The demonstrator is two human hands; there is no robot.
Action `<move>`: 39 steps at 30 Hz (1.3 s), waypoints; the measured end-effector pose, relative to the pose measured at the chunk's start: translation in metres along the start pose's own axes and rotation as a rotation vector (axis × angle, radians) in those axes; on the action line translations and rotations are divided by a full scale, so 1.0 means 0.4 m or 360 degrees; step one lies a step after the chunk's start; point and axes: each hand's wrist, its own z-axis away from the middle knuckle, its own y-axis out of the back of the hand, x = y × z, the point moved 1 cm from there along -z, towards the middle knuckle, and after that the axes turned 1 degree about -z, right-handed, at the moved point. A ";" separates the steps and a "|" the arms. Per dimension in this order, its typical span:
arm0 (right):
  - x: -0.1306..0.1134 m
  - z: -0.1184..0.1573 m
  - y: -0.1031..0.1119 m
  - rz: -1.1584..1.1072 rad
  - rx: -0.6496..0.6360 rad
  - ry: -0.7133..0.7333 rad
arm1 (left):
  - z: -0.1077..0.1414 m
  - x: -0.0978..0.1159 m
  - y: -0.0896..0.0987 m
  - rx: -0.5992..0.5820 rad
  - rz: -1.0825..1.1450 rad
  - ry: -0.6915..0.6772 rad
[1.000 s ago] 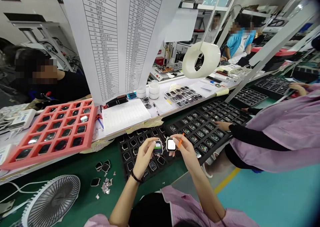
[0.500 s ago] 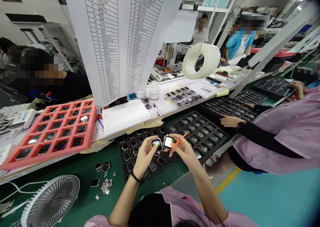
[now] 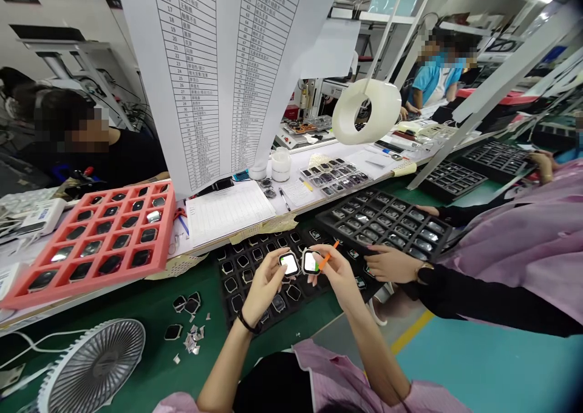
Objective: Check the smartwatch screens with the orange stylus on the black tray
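My left hand (image 3: 268, 282) is closed around a smartwatch (image 3: 288, 264) with a lit, mostly white screen; the thumb lies at its edge. In my right hand (image 3: 336, 273) a second smartwatch (image 3: 311, 262) shows a white screen with a patch of green. The same hand also grips a thin orange stick (image 3: 328, 255), held slantwise. Both watches are side by side above a black foam tray (image 3: 262, 325) that holds several dark-screened watches in its slots.
A co-worker's hand (image 3: 387, 263) holds another black watch tray (image 3: 446, 234) at the right. A red foam tray (image 3: 170, 218) stands left, a white fan (image 3: 102, 364) below it. Loose watches (image 3: 173, 331) and small scraps (image 3: 194, 340) lie on the green bench. A tape roll (image 3: 339, 115) hangs ahead.
The left watch's screen has turned from dark with a coloured image to mostly white. The co-worker has brought a tray leftward, over the right-hand tray of watches. My hands have barely moved.
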 end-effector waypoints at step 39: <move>0.007 0.001 -0.006 0.0143 -0.0066 -0.0064 | -0.008 -0.010 -0.005 0.0049 -0.0030 -0.0011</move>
